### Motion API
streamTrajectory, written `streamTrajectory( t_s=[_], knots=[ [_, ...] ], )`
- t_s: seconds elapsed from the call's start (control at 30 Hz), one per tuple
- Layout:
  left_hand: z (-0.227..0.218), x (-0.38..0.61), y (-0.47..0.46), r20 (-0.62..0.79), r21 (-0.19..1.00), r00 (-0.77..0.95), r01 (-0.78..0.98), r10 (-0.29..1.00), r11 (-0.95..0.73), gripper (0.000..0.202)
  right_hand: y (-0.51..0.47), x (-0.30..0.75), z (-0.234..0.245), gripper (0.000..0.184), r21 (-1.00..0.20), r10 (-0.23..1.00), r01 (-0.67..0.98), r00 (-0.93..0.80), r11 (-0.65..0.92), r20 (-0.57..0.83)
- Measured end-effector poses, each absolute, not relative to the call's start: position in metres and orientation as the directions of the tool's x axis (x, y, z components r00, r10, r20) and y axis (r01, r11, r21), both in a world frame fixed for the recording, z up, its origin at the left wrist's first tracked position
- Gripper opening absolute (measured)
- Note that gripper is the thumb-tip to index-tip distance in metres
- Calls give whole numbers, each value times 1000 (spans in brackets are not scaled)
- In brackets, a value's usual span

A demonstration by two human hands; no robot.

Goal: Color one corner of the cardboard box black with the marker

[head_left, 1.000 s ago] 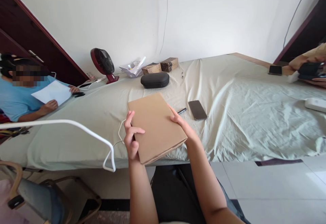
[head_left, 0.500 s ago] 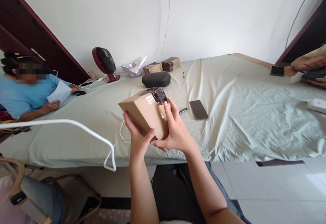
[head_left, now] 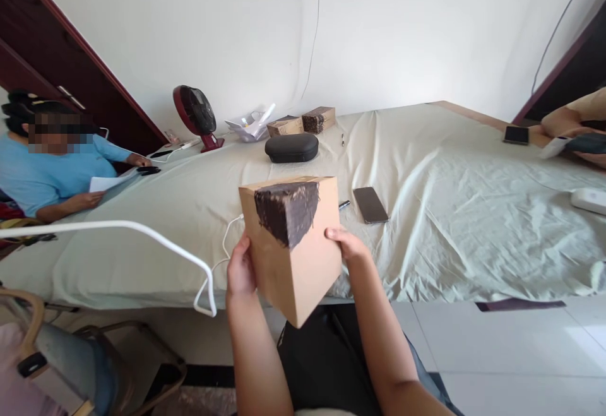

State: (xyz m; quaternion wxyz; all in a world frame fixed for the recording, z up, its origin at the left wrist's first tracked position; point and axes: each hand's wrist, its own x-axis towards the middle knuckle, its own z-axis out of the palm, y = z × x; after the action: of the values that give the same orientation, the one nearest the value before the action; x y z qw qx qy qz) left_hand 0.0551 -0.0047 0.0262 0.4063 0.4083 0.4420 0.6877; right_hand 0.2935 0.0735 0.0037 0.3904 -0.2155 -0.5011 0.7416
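Note:
A brown cardboard box (head_left: 312, 271) is held up over the table's near edge, one upright corner turned toward me. Dark scribbled black marking covers the upper part of that corner on both faces. My left hand (head_left: 241, 269) grips the box's left side, its fingers partly hidden behind it. On the right face rests the thumb of my right hand (head_left: 348, 243), while the other fingers are out of sight behind the box. Just beyond my right hand lie a dark pen (head_left: 344, 204), partly covered by the box, and a dark smartphone (head_left: 370, 205).
On the cloth-covered table (head_left: 449, 214) stand a black zip case (head_left: 291, 148), two small boxes (head_left: 319, 119), a plastic basket (head_left: 250, 127) and a red fan (head_left: 196, 116). A white bar (head_left: 118, 226) crosses the left foreground. One person sits left with paper; another's arms show at right.
The box has been turned so that its black-marked corner now faces me. My hands have moved apart to its two sides. The person at left has lowered the paper.

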Motion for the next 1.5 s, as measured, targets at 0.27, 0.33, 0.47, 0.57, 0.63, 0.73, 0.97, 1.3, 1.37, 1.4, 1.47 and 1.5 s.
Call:
streamTrajectory(
  t_s=[0.27, 0.33, 0.47, 0.57, 0.63, 0.73, 0.97, 1.3, 1.37, 1.4, 1.47, 1.5],
  knots=[
    [43, 48, -16, 234, 944, -242, -176, 942, -279, 87, 76, 314, 29, 150, -887, 711, 3, -600, 462, 368],
    [46, 55, -18, 222, 949, -209, -175, 952, -260, 95, 77, 313, 31, 152, -856, 688, 37, -614, 515, 387],
    [48, 60, -14, 168, 969, -204, -146, 964, -199, 105, 83, 310, 24, 150, -849, 679, 37, -619, 527, 394],
    [48, 62, -10, 114, 990, -217, -58, 969, -130, 108, 88, 311, 17, 153, -860, 694, 43, -612, 508, 379],
    [48, 66, -9, 111, 993, -216, -26, 970, -119, 107, 90, 312, 13, 156, -876, 706, 36, -609, 481, 362],
    [48, 73, -6, 152, 986, -221, -36, 963, -164, 106, 93, 313, 4, 148, -916, 716, -59, -605, 396, 349],
    [49, 76, 3, 151, 969, -323, -137, 934, -204, 111, 116, 306, -31, 69, -860, 963, 433, -96, 269, 253],
    [50, 74, 5, 156, 967, -327, -143, 932, -212, 107, 115, 281, -38, 52, -463, 1000, 886, 7, 5, 25],
    [47, 75, 7, 169, 967, -321, -129, 932, -220, 106, 111, 282, -35, 46, -490, 999, 872, 22, 5, 48],
    [46, 75, 8, 173, 966, -319, -127, 932, -223, 106, 110, 283, -34, 44, -505, 998, 863, 19, 15, 62],
    [44, 75, 10, 173, 967, -309, -125, 935, -220, 107, 108, 286, -32, 42, -527, 996, 849, 11, 35, 84],
    [43, 75, 10, 172, 968, -303, -122, 937, -217, 107, 108, 287, -31, 41, -535, 996, 844, 13, 37, 90]
  ],
)
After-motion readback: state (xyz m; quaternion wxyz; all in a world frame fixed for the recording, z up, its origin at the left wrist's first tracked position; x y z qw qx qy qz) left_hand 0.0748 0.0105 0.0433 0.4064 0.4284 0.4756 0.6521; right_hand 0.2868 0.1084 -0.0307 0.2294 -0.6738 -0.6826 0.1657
